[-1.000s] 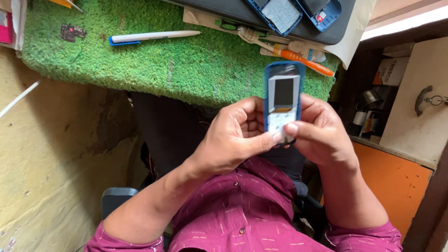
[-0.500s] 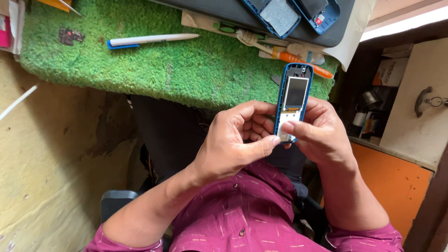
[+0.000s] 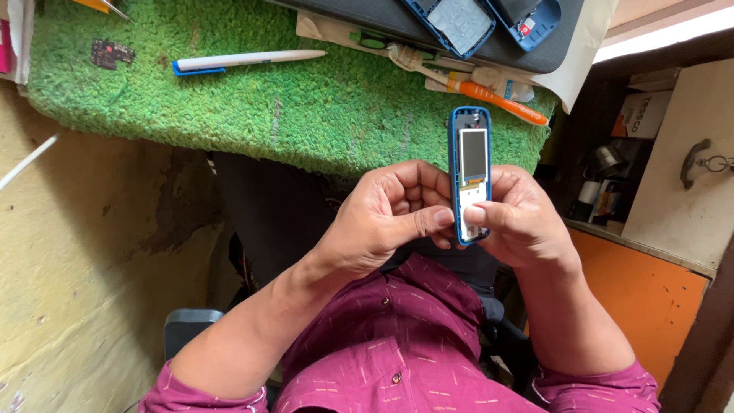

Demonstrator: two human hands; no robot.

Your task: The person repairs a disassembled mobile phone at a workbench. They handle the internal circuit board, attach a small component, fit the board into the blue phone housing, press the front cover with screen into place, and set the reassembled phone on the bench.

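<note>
Both hands pinch the opened blue mobile phone point(image 3: 470, 174) upright between them, in front of the chest and just near of the tabletop point(image 3: 306, 115) edge. The left hand point(image 3: 386, 218) presses its thumb against the lower left edge of the frame; the right hand point(image 3: 520, 222) closes on the right edge, thumb laid over the bare white keypad area.

Change noted: a second ago the phone stood lower with its screen area pale; it now sits higher, turned slightly, the small display point(image 3: 473, 153) dark grey. The grip has shifted toward the lower end. Judgement: the unit is under inspection or adjustment in hand, not yet set down.

Beyond, on the green mat: a white pen point(image 3: 245, 60) to the far left, an orange-handled toothbrush point(image 3: 489, 95), and two blue phone covers point(image 3: 459, 21) on a dark tray.
</note>
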